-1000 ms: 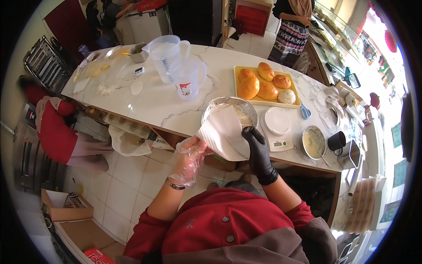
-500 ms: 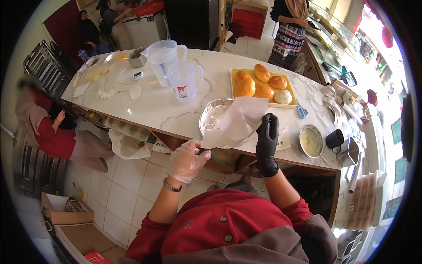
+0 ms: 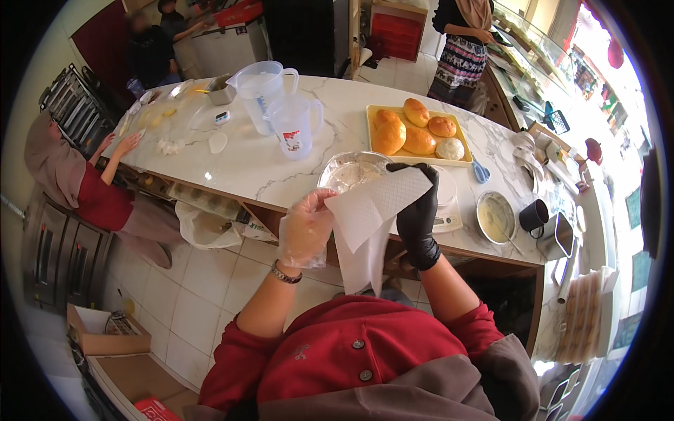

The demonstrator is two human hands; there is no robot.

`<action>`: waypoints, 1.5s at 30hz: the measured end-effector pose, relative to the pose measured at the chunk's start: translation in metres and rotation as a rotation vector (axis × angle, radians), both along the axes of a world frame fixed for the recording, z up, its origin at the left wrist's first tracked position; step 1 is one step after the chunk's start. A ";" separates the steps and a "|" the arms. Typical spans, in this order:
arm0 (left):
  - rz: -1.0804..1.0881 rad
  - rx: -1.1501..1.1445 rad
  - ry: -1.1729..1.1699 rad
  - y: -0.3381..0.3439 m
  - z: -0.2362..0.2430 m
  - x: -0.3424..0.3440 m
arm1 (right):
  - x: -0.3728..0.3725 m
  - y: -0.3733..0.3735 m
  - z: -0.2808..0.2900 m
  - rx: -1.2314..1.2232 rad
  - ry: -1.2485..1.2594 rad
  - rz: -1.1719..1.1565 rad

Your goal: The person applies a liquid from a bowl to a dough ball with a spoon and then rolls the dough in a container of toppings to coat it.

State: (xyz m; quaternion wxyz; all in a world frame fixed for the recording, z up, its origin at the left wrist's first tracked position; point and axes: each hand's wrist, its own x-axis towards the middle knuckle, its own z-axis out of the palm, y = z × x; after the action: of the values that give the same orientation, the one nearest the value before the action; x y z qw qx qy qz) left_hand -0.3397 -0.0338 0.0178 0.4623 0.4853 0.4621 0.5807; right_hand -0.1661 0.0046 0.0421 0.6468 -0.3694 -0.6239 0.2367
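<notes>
A white textured paper sheet (image 3: 364, 238) hangs in front of a round foil pan (image 3: 351, 165) at the counter's front edge. My left hand (image 3: 305, 228), in a clear plastic glove, pinches the sheet's upper left part. My right hand (image 3: 419, 217), in a black glove, grips its right side, fingers partly hidden by the paper. Behind my right hand is a white digital scale (image 3: 446, 221). A metal bowl of pale cream with a spoon (image 3: 495, 214) stands to its right, and a yellow tray of buns (image 3: 464, 140) sits beyond the pan.
On the marble counter (image 3: 260, 175) are two plastic jugs (image 3: 286, 130), blue scissors (image 3: 480, 170) and a black mug (image 3: 533, 217). A co-worker in red (image 3: 112, 196) leans at the left end. Others stand behind the counter (image 3: 456, 63). Cardboard boxes (image 3: 112, 337) lie lower left.
My hands have drawn the paper toward me, and it now hangs down below them. My left hand has risen and pinches it. The co-worker at left has straightened and reaches onto the counter.
</notes>
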 end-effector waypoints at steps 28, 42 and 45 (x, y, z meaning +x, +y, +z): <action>-0.313 1.119 1.562 -0.026 0.099 0.015 | 0.037 -0.006 -0.020 -0.356 -0.497 0.537; -0.392 0.958 1.367 -0.024 0.087 0.026 | 0.050 0.003 -0.025 -0.569 -0.364 0.666; -0.297 1.101 1.423 0.000 0.053 -0.001 | 0.032 -0.013 -0.012 -0.555 0.201 0.908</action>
State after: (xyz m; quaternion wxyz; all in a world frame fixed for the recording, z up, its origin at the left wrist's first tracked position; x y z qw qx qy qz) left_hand -0.3402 -0.0343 0.0703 -0.1588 0.9355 0.2287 0.2174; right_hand -0.1337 -0.0083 0.0300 0.4141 -0.1953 -0.5697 0.6825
